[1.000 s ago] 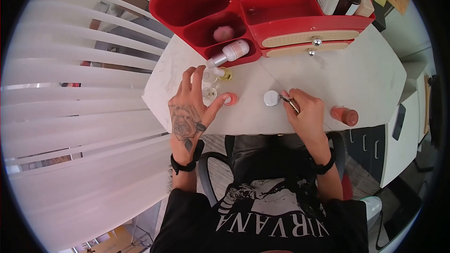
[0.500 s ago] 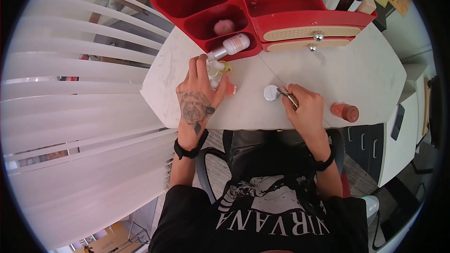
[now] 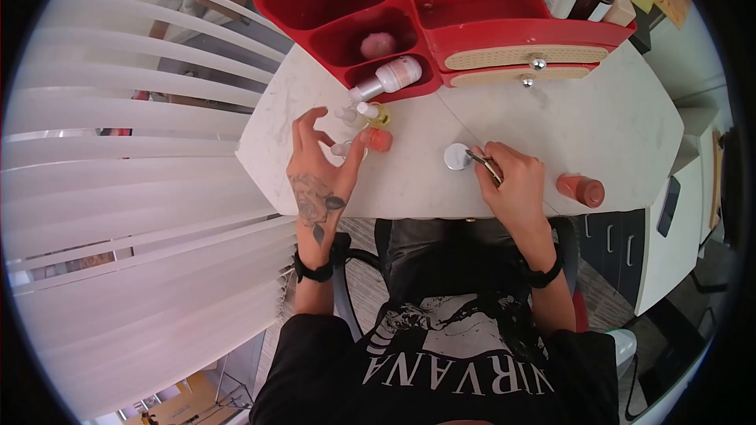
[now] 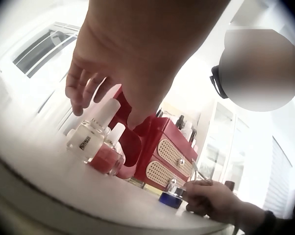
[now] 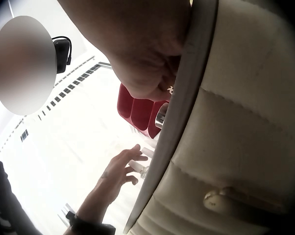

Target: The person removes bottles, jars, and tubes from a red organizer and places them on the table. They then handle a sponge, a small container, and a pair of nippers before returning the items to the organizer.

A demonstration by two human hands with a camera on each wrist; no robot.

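My left hand (image 3: 316,187) is at the left of the table with fingers spread and slightly bent. Its thumb lies at the coral bottle (image 3: 379,140); whether they touch I cannot tell. Beside it are a yellow bottle (image 3: 379,116) and two clear ones. The left wrist view shows the hand above a clear bottle (image 4: 85,142) and the coral one (image 4: 106,159), nothing in its grip. My right hand (image 3: 516,189) pinches a thin metal tool (image 3: 487,165), its tip at the silvery top of a small round jar (image 3: 456,157). The jar's side is blue (image 4: 170,199).
A red organizer (image 3: 504,33) with drawers stands at the back, holding bottles and a pink puff (image 3: 378,46). A white-pink bottle (image 3: 398,73) leans out of its front compartment. A reddish-brown bottle (image 3: 581,189) lies right of my right hand. White blinds (image 3: 142,189) hang at the left.
The coral bottle now sits farther back, nearer the yellow one. My left hand reached forward over the small bottles, then drew back leftward. The right hand has hardly moved, still holding its tool.
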